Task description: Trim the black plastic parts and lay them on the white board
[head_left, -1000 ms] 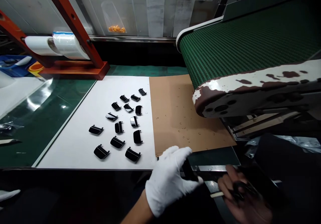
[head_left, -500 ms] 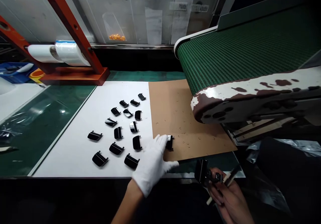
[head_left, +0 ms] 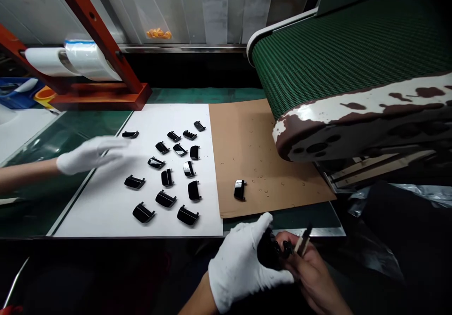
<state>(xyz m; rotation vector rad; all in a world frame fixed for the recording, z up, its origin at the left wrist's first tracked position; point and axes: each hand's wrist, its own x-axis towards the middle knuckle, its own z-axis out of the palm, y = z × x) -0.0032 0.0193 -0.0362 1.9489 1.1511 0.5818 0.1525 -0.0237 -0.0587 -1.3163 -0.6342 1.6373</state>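
Lying on the white sheet [head_left: 102,211]: fifteen black parts [head_left: 165,199]; on cardboard [head_left: 243,141], one.

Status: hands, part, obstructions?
Gloved left hand on dark part; bare right hand holding dark-tipped tool. One black piece on cardboard. Co-worker's gloved hand apart, at left edge of white sheet.

One part [head_left: 239,192] lies on the cardboard [head_left: 240,131], right of the sheet [head_left: 99,211] bearing more parts [head_left: 166,199].
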